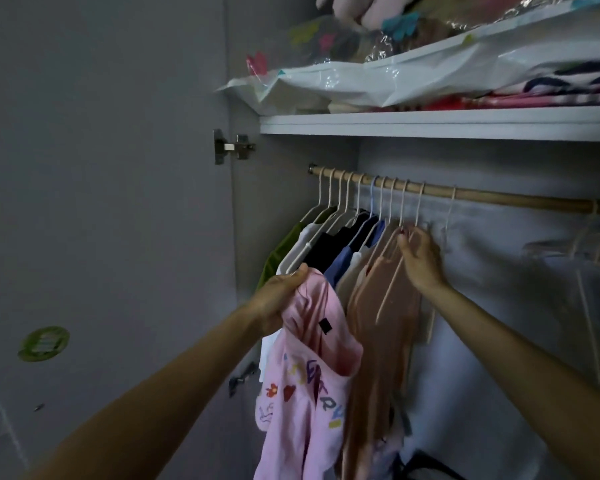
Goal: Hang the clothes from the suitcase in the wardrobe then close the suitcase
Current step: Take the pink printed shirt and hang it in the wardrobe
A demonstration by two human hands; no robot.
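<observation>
Pink shirt [312, 368] in left hand's [278, 299] grip; right hand [418, 254] pinching hanger [400, 258] among crowded rail [482, 197] garments.

Inside the open wardrobe [291, 188], a rail [499, 196] runs below a shelf [430, 123] stacked with bagged bedding [413, 81]. Hangers with clothes [347, 244] crowd the rail's left end, while a lone hanger [448, 216] sits further right. The left hand [278, 299] holds a T-shirt [309, 375] in front of the hung clothes; the right hand [420, 254] reaches among the hangers, just below the rail. The door [101, 202] stands to the left
</observation>
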